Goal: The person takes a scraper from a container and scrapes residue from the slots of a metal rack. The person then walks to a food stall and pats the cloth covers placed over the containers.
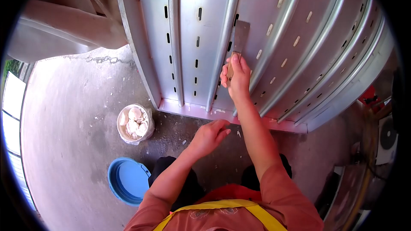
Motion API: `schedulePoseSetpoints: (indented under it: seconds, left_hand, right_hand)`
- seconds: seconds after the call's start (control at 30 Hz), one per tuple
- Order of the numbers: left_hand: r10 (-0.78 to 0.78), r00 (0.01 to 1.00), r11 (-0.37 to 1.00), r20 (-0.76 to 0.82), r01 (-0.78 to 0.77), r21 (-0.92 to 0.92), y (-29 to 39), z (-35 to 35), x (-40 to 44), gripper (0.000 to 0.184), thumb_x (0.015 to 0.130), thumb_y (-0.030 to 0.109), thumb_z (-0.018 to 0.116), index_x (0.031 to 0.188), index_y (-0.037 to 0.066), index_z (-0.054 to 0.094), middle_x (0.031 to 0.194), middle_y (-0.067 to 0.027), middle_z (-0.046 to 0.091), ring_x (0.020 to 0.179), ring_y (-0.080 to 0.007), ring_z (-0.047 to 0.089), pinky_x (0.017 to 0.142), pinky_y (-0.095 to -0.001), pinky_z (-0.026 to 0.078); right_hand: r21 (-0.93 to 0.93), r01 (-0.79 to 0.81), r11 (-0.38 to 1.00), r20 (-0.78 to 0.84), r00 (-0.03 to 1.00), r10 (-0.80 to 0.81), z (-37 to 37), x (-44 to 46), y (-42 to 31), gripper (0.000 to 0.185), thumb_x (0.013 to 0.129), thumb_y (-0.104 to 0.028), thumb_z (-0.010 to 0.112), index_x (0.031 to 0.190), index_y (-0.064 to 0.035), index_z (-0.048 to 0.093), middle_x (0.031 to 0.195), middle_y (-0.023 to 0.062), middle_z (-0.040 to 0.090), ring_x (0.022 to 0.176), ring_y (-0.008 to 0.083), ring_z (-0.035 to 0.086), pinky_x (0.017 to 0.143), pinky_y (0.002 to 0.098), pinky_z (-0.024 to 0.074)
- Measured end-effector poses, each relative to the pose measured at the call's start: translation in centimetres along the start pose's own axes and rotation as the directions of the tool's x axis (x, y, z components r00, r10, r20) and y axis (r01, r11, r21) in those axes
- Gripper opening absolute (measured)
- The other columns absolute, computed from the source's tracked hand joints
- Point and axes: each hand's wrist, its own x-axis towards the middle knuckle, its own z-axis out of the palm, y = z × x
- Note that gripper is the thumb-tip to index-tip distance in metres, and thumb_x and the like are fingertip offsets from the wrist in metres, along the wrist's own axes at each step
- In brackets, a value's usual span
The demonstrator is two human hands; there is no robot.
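Observation:
My right hand (238, 73) is wrapped round the wooden handle of a scraper (241, 35), its flat metal blade pointing up against a large slotted metal panel (186, 38). The panel has long raised ribs and rows of slots, some dark and some filled with pale material. Lower and to the left, my left hand (208, 138) is in front of the panel's bottom edge, with its fingers bent and partly turned away. Whether anything is between those fingers is hidden.
A lined bucket (149, 131) with white lumps stands on the concrete floor at left, above a blue basin (112, 175) near my left arm. Brownish sheeting (72, 21) hangs at upper left. Equipment (386, 139) stands at far right.

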Motion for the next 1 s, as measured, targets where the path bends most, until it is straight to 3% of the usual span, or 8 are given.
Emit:
schedulePoseSetpoints:
  seconds: [0.07, 0.2, 0.3, 0.6, 0.73, 0.87, 0.97, 1.0]
  left_hand:
    - [0.026, 0.999, 0.999, -0.025, -0.025, 0.041, -0.6, 0.3, -0.1, 0.023, 0.086, 0.014, 0.064, 0.105, 0.002, 0.058, 0.081, -0.0140, 0.062, 0.072, -0.0286, 0.062, 0.066, -0.0351, 0.049]
    - [-0.003, 1.000, 1.000, -0.005, 0.003, -0.002, -0.3, 0.1, -0.1, 0.023, 0.086, 0.015, 0.064, 0.105, 0.002, 0.058, 0.082, -0.0144, 0.063, 0.073, -0.0305, 0.062, 0.067, -0.0364, 0.049]
    - [0.023, 1.000, 0.999, -0.013, -0.022, 0.024, -0.4, 0.3, -0.3, 0.024, 0.086, 0.016, 0.064, 0.105, 0.002, 0.058, 0.082, -0.0151, 0.063, 0.074, -0.0320, 0.062, 0.067, -0.0373, 0.049]
    - [0.055, 0.998, 0.998, -0.027, -0.055, 0.023, -0.4, -0.2, 0.1, 0.024, 0.087, 0.018, 0.063, 0.103, 0.001, 0.058, 0.083, -0.0162, 0.062, 0.075, -0.0331, 0.062, 0.067, -0.0378, 0.049]
    - [0.065, 0.997, 0.998, -0.032, -0.064, 0.022, -0.1, -0.1, -0.2, 0.023, 0.087, 0.017, 0.063, 0.103, 0.002, 0.058, 0.082, -0.0160, 0.062, 0.075, -0.0330, 0.062, 0.067, -0.0381, 0.049]
    - [0.037, 0.999, 0.997, -0.007, -0.036, 0.062, -0.3, -0.3, -0.4, 0.024, 0.087, 0.018, 0.063, 0.103, 0.002, 0.058, 0.081, -0.0153, 0.062, 0.075, -0.0330, 0.062, 0.067, -0.0382, 0.049]
    - [0.062, 0.997, 0.997, -0.037, -0.060, 0.043, 0.1, -0.3, -0.4, 0.024, 0.087, 0.018, 0.063, 0.104, 0.003, 0.059, 0.080, -0.0150, 0.063, 0.074, -0.0331, 0.062, 0.067, -0.0383, 0.049]
    - [0.068, 0.997, 0.997, -0.034, -0.066, 0.043, 0.0, -0.1, -0.5, 0.024, 0.087, 0.018, 0.063, 0.104, 0.003, 0.059, 0.080, -0.0150, 0.063, 0.074, -0.0331, 0.062, 0.067, -0.0384, 0.049]
  right_hand:
    - [-0.045, -0.054, 0.998, 0.022, 0.998, 0.055, -1.3, -0.6, 2.0, 0.025, 0.099, -0.030, 0.044, 0.092, -0.0060, 0.046, 0.058, 0.0058, 0.047, 0.038, 0.0131, 0.044, 0.031, 0.0266, 0.0284]
    - [0.022, 0.085, 0.996, 0.048, 0.995, -0.086, 1.3, 2.2, -2.5, 0.025, 0.099, -0.031, 0.044, 0.093, -0.0063, 0.046, 0.058, 0.0055, 0.047, 0.038, 0.0133, 0.043, 0.031, 0.0263, 0.0284]
    - [-0.040, 0.100, 0.994, 0.036, 0.995, -0.098, 2.3, 3.0, -4.7, 0.025, 0.099, -0.030, 0.044, 0.092, -0.0061, 0.046, 0.059, 0.0055, 0.048, 0.039, 0.0132, 0.043, 0.032, 0.0262, 0.0294]
    - [-0.085, 0.047, 0.995, 0.007, 0.999, -0.046, 2.7, 2.2, -4.8, 0.022, 0.099, -0.027, 0.043, 0.093, -0.0058, 0.044, 0.060, 0.0058, 0.047, 0.039, 0.0131, 0.043, 0.033, 0.0272, 0.0288]
    - [-0.060, 0.176, 0.983, 0.074, 0.982, -0.171, 4.0, 4.5, -7.6, 0.022, 0.099, -0.028, 0.043, 0.092, -0.0066, 0.044, 0.060, 0.0057, 0.047, 0.040, 0.0130, 0.043, 0.033, 0.0275, 0.0288]
    - [-0.054, 0.089, 0.995, 0.024, 0.996, -0.088, 3.4, 3.2, -6.8, 0.024, 0.098, -0.029, 0.045, 0.092, -0.0059, 0.045, 0.060, 0.0061, 0.047, 0.039, 0.0143, 0.043, 0.033, 0.0278, 0.0285]
    - [-0.086, 0.070, 0.994, 0.070, 0.995, -0.064, 2.8, 3.6, -6.4, 0.024, 0.098, -0.029, 0.045, 0.093, -0.0059, 0.045, 0.060, 0.0061, 0.048, 0.038, 0.0149, 0.043, 0.033, 0.0284, 0.0285]
    - [-0.034, 0.133, 0.990, 0.122, 0.984, -0.128, 3.4, 4.4, -7.5, 0.023, 0.098, -0.029, 0.045, 0.092, -0.0062, 0.044, 0.060, 0.0062, 0.048, 0.038, 0.0152, 0.043, 0.032, 0.0293, 0.0279]
